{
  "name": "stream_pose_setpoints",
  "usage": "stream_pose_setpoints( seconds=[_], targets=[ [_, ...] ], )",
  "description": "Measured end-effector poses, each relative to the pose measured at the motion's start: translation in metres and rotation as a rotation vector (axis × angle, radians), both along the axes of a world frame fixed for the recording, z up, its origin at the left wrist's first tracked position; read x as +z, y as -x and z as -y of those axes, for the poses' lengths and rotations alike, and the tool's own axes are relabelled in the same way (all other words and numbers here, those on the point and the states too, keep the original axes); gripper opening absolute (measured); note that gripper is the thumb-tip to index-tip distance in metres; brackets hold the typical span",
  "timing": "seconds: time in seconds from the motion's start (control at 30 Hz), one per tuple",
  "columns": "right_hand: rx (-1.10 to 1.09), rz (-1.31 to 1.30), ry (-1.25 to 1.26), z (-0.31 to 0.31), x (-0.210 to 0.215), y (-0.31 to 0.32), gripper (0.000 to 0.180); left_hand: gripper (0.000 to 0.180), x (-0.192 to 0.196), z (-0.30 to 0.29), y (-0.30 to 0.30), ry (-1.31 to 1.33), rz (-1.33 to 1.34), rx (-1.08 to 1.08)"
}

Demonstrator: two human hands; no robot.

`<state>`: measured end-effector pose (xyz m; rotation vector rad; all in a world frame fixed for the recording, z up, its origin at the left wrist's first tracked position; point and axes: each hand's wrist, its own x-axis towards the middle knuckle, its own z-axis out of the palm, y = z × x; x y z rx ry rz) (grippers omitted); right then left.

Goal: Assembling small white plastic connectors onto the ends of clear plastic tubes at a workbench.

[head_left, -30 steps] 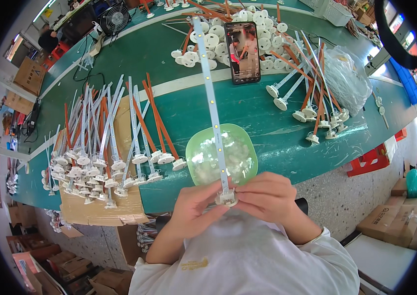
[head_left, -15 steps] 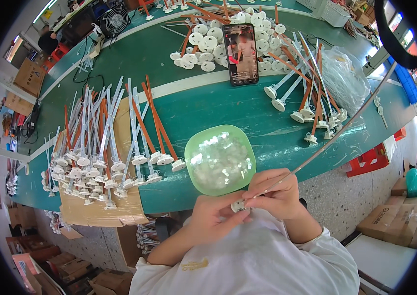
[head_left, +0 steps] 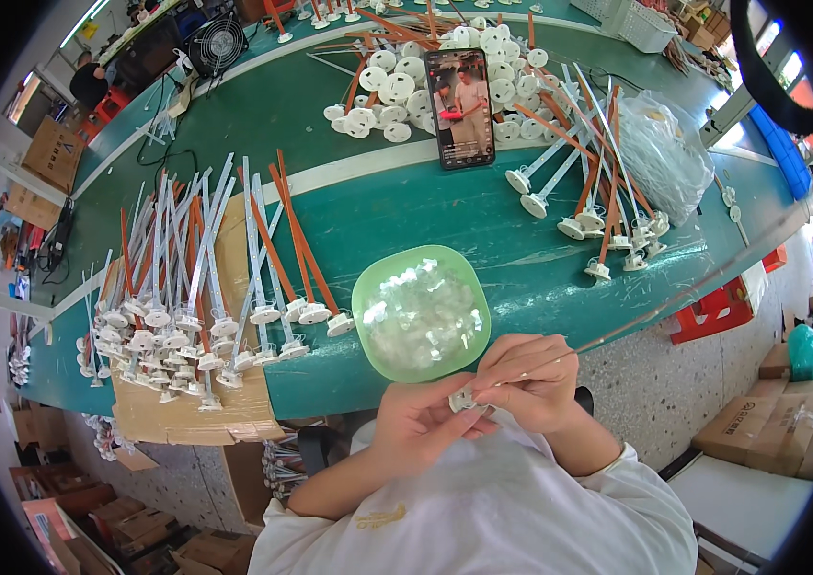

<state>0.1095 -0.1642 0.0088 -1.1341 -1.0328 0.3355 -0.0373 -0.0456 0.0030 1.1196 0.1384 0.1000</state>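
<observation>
Close to my body, past the table's front edge, both hands work on one piece. My left hand (head_left: 418, 422) pinches a small white round plastic base (head_left: 465, 399) between thumb and fingers. With its fingers closed by that base, my right hand (head_left: 533, 385) grips the end of a long thin strip (head_left: 617, 332). The strip slants up to the right and is blurred. Fingers hide where strip and base meet. Just beyond my hands stands a light green bowl (head_left: 360, 331) of small clear shiny pieces (head_left: 425, 316).
Strips with white bases lie piled on cardboard (head_left: 263, 422) at the left. More strips with bases (head_left: 607, 225) lie at the right by a clear plastic bag (head_left: 670, 163). A phone (head_left: 461, 110) leans against a heap of white discs (head_left: 397, 88).
The strip's far end has swung lower on the right. My hands stay together on the piece with their grip little changed. The whole view has shifted slightly.
</observation>
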Motion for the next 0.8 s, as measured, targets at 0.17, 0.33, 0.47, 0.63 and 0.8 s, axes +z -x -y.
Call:
stream_pose_setpoints(
  seconds=[0.17, 0.33, 0.47, 0.63, 0.8],
  targets=[
    [0.050, -0.288, 0.014, 0.001, -0.006, 0.009, 0.008, 0.039, -0.001, -0.011, 0.001, -0.450, 0.091, 0.048],
    [0.040, -0.435, 0.116, -0.004, 0.003, 0.007, 0.006, 0.042, 0.014, -0.036, 0.000, -0.806, 0.127, 0.021],
    [0.158, -0.422, 0.280, -0.017, 0.008, 0.005, 0.005, 0.042, 0.001, -0.040, 0.005, -0.577, 0.095, -0.020],
    [0.155, -0.480, 0.417, -0.036, 0.022, -0.004, 0.008, 0.043, -0.019, -0.036, 0.022, -0.136, 0.150, 0.208],
    [-0.151, 0.859, 0.640, -0.052, -0.002, -0.005, 0.017, 0.048, -0.018, -0.053, 0.027, -0.060, 0.151, 0.370]
  ],
)
